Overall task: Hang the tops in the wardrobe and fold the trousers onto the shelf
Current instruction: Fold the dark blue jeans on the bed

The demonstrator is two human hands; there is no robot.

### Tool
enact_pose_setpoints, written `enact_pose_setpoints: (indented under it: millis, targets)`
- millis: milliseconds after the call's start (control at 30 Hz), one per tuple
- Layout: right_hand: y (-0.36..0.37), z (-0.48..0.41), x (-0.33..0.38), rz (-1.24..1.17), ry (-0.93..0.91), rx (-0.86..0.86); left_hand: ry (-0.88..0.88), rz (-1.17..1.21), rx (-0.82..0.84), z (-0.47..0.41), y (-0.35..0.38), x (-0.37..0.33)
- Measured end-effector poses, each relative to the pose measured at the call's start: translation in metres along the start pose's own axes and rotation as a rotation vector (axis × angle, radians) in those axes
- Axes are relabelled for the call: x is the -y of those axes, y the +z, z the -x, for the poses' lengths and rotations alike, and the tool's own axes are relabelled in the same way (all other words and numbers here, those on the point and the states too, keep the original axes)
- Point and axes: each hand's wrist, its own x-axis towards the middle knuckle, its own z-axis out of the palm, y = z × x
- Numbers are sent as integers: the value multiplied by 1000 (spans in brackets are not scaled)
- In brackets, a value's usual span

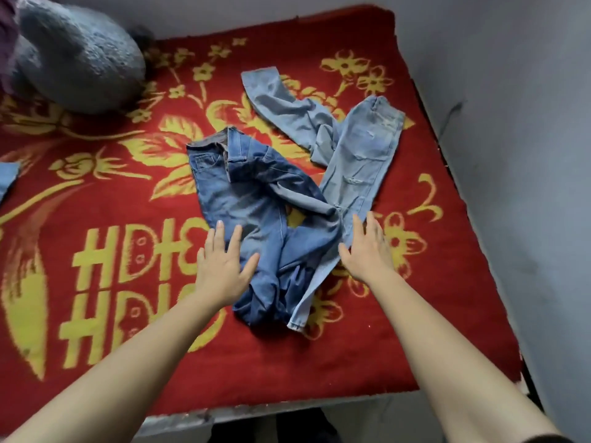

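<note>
- Two pairs of trousers lie on a bed (271, 409) spread with a red blanket (256, 362) that has a yellow flower pattern. Neither pair is folded.
- The dark blue jeans (243, 193) are crumpled around the middle of the bed. Their open waistband points toward the far left corner and their legs are bunched toward the near edge.
- The light blue jeans (358, 155) lie to the right of them, touching and partly overlapping. One leg runs down to a hem close to the near edge, and the other bends off toward the far edge.
- The left hand (224, 263) lies flat on the left side of the dark pair. Its grip is apart, with the fingers straight and spread and nothing pinched.
- The right hand (367, 247) rests flat where the light leg passes beside the dark pair. Its grip is likewise apart, with the fingers straight and the thumb out toward the dark denim.
- A grey plush cushion (80, 59) sits at the far left corner.
- A scrap of pale denim (8, 177) shows at the left edge.
- A grey wall (511, 91) runs along the right edge.
</note>
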Motion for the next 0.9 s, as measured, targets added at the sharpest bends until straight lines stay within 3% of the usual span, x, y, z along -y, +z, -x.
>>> enact_pose_setpoints:
  millis: [133, 233, 367, 500, 600, 767, 833, 900]
  targets:
    - [56, -50, 9, -44, -78, -13, -258, 206, 137, -49, 60, 25]
    - [96, -85, 16, -12, -145, -92, -286, 167, 151, -95, 101, 51]
    - [140, -127, 40, 56, -195, -265, -175, -31, 75, -161, 133, 89]
    - [173, -166, 86, 89, -267, -310, 134, -408, 43, -206, 158, 136]
    - [194, -188, 130, 91, -348, -266, 313, -302, -138, -211, 170, 153]
    - [212, -187, 201, 133, -423, -266, 301, -139, -235, -187, 144, 163]
    - [212, -181, 224, 171, -447, -304, 217, -105, -129, -161, 142, 186]
    - [210, -180, 239, 195, -455, -311, 150, -71, 146, -128, 157, 208]
